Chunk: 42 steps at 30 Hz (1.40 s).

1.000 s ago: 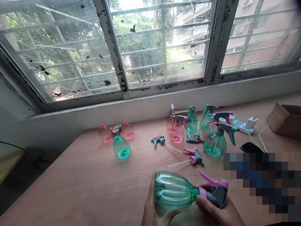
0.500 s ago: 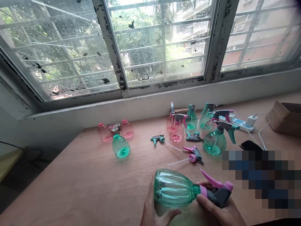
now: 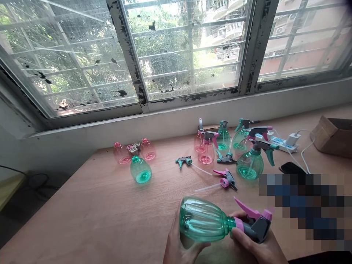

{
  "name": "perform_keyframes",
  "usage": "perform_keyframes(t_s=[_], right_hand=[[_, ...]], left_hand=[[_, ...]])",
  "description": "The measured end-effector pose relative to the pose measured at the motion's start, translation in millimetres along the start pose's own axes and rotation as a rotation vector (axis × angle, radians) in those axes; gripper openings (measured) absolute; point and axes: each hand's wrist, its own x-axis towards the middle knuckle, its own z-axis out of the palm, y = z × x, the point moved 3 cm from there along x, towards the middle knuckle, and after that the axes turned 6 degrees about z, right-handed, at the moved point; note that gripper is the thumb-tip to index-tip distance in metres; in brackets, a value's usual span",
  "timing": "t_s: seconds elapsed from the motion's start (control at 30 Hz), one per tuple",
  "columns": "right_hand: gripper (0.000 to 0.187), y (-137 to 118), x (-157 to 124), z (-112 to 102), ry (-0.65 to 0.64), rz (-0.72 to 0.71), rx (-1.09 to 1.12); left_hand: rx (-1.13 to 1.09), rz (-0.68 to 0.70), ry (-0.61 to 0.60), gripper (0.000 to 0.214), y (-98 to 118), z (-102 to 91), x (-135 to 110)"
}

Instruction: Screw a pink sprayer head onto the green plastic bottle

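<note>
A clear green spray bottle point(image 3: 203, 219) lies sideways in the air above the near part of the table, its base to the left. My left hand point(image 3: 178, 242) is wrapped round its base end, thumb underneath. At the neck, my right hand point(image 3: 258, 245) grips the pink collar of a grey and pink trigger sprayer point(image 3: 257, 225), which sits on the bottle's mouth. Just beyond lies a loose pink and grey trigger sprayer point(image 3: 228, 180) with its tube pointing left. Another loose sprayer, teal and grey point(image 3: 183, 160), rests farther back.
Left of centre stand a capless green bottle point(image 3: 140, 170) and two capless pink bottles point(image 3: 122, 154). Several bottles with sprayers, including a green one point(image 3: 250, 165), stand at the back right. Beyond them are a power strip point(image 3: 283, 143), a phone point(image 3: 291, 168) and a cardboard box point(image 3: 335, 141).
My left thumb has moved in against the bottle. The bottle and the sprayer in my hands stay almost in place; the view has shifted slightly.
</note>
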Motion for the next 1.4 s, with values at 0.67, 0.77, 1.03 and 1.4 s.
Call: perform_keyframes(t_s=[0.67,0.77,1.03,1.4], right_hand=[[0.032,-5,0,-2,0.025,-0.037,-0.095],[0.032,-7,1,0,0.041,-0.018,-0.107],[0.041,-5,2,0,0.03,0.006,-0.031],[0.039,-2,3,-2,0.007,0.001,-0.114]], left_hand=[[-0.044,-0.017,-0.034,0.098,4,-1.4,-3],[-0.057,-0.001,-0.06,0.093,3,-1.9,-2],[0.062,-0.009,-0.022,0.093,-7,-0.8,-6],[0.018,-0.017,-0.032,0.094,0,-1.6,-2]])
